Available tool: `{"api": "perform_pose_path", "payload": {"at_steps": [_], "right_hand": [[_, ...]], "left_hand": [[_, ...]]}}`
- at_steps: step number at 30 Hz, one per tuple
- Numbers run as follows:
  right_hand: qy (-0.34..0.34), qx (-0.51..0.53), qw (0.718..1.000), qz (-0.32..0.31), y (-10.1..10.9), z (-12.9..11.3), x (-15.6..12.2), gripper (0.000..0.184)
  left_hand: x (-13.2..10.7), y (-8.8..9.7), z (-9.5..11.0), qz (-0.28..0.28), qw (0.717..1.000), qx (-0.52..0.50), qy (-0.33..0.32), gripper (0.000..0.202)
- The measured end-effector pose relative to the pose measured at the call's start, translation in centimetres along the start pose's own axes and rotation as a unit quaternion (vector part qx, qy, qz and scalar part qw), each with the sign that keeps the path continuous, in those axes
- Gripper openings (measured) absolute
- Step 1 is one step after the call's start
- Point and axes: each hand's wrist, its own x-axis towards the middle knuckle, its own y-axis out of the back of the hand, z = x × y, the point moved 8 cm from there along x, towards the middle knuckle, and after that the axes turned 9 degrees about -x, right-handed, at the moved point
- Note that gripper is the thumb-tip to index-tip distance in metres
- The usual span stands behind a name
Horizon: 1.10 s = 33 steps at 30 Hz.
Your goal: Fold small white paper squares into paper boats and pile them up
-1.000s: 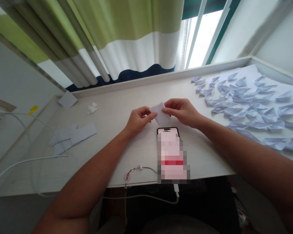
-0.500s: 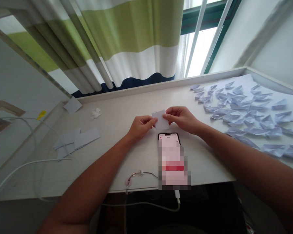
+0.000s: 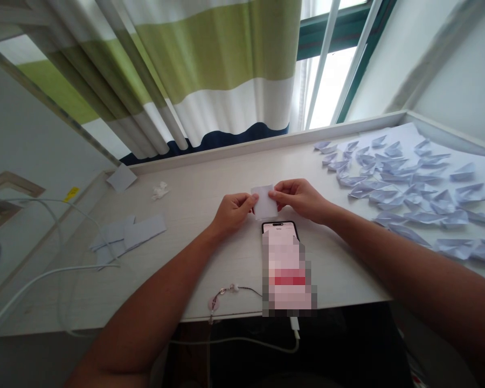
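Between my two hands is a small white piece of paper (image 3: 265, 202), held up just beyond the phone. My left hand (image 3: 235, 210) pinches its left edge, thumb on the near face. On the right edge, my right hand (image 3: 298, 198) grips it in the same way, its other fingers curled behind. The phone (image 3: 280, 227) lies below the paper with its screen lit and mostly blurred out. Many folded white paper boats (image 3: 408, 180) spread over the right side of the desk, past my right forearm.
Flat paper sheets (image 3: 143, 231) lie at the left, with another sheet (image 3: 122, 178) in the back corner. Near them sits a crumpled white scrap (image 3: 160, 191). White cables (image 3: 56, 272) cross the desk's left side. A beaded strap (image 3: 214, 303) and charging cable (image 3: 295, 324) run from the phone.
The paper has turned slightly more upright between my hands. Both hands keep their pinch, and the rest shifts only a little with the camera.
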Motion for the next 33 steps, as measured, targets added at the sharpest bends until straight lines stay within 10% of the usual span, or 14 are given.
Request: {"api": "perform_pose_path", "payload": {"at_steps": [33], "right_hand": [[0.006, -0.06, 0.997, -0.037, -0.8, -0.5, -0.3, 0.06]], "left_hand": [[0.0, 0.6, 0.6, 0.057, 0.998, -0.038, -0.016, 0.056]]}}
